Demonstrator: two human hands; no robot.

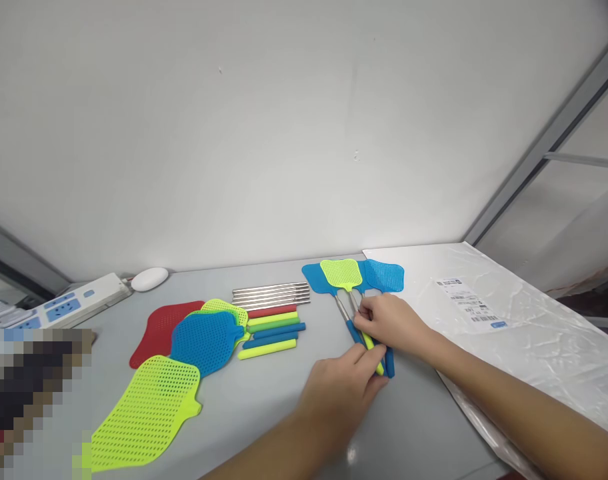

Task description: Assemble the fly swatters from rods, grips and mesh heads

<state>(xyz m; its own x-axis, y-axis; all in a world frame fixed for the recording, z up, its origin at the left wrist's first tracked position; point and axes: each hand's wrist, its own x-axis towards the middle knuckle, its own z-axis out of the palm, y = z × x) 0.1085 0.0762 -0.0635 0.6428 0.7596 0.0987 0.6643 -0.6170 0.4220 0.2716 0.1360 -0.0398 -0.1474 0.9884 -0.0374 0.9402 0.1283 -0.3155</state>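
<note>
Right of the table's middle lies a yellow-green fly swatter (341,274) with a metal rod and a yellow-green handle. My right hand (391,321) is closed around the top of that handle, where it meets the rod. Closed at the handle's lower end is my left hand (341,380), with the handle tip showing between its fingers. Blue fly swatters (385,275) lie under and beside the yellow-green one, their blue handles partly hidden by my hands.
Loose swatter heads lie left: red (157,327), blue (201,340) and yellow-green (151,410). Metal rods (271,295) sit behind several coloured handles (269,349). A power strip (64,303) and a white oval object (150,279) are far left. A white plastic package (529,333) covers the right side.
</note>
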